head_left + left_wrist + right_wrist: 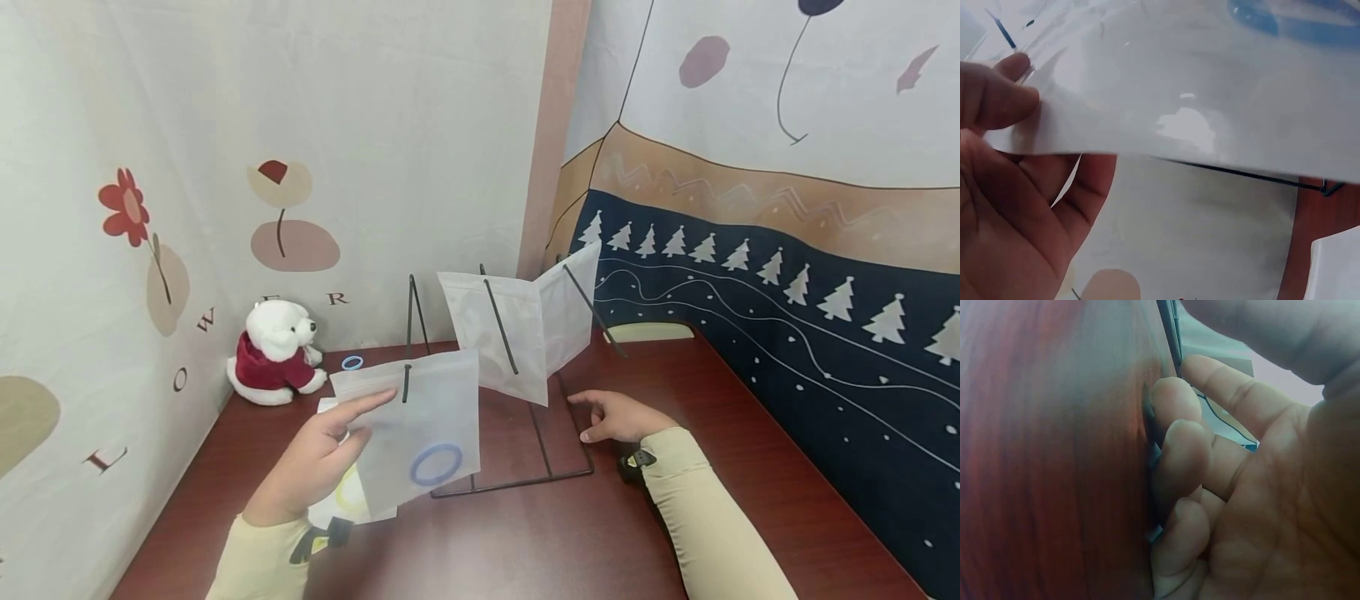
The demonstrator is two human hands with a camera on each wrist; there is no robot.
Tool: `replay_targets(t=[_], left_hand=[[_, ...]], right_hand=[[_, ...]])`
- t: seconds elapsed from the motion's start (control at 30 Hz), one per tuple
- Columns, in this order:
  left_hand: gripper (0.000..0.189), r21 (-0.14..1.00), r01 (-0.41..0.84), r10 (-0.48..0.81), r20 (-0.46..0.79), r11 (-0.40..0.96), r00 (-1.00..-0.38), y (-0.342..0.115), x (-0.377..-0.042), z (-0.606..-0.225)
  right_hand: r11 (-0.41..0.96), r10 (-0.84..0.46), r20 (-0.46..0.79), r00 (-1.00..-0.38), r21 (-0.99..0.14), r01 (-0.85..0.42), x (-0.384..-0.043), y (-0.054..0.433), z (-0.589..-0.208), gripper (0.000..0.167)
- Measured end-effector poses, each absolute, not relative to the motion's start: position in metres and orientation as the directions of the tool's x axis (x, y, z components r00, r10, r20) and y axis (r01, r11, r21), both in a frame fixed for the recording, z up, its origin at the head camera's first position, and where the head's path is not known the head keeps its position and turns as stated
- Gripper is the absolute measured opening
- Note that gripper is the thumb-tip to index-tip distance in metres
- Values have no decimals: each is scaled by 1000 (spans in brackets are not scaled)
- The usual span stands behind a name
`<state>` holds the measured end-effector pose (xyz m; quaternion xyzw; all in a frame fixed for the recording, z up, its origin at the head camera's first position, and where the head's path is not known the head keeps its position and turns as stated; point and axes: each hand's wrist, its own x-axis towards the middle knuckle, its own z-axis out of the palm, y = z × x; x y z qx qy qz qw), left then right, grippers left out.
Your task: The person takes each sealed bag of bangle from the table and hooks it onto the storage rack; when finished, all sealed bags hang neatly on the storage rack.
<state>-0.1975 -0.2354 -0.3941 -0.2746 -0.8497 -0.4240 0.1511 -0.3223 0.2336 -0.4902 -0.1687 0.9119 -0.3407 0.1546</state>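
Observation:
A translucent zip bag point(442, 400) with a blue ring point(437, 464) low inside it hangs from a front arm of a black wire rack point(510, 482). My left hand point(311, 454) pinches the bag's left edge near the top. In the left wrist view the thumb point(1010, 103) lies on one face and the other fingers pass behind the film. My right hand point(618, 415) holds the right rod of the rack's base, index fingertip and thumb at the rod and the other fingers curled close to the table. Two more translucent bags, one left point(480, 317) and one right point(566, 321), hang on rack arms farther back.
A white sheet point(382, 510) with a yellow ring lies behind the front bag. Another blue ring point(352, 362) is at the back, near a white plush bear point(273, 358) in red clothing. A pale yellow-green piece point(648, 332) lies along the table's back right edge.

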Motion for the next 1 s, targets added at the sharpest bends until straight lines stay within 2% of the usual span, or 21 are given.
replay_targets(t=[0.23,0.63,0.8,1.0], left_hand=[[58,655,569,246,523,497,-816,-228,-199,-396],[53,685,580,132,590,441,-797,-217,-204,-403],[53,695,590,158,583,411,-797,-220,-207,-408],[52,655,625,240,584,424,-775,-225,-214,-418]], right_hand=[[710,-414,-163,-896,-674,-205,-322,234,-491,68],[713,-412,-163,-897,-671,-206,-321,234,-490,67],[713,-407,-164,-898,-672,-201,-321,233,-489,67],[713,-405,-159,-900,-671,-203,-321,233,-489,67]])
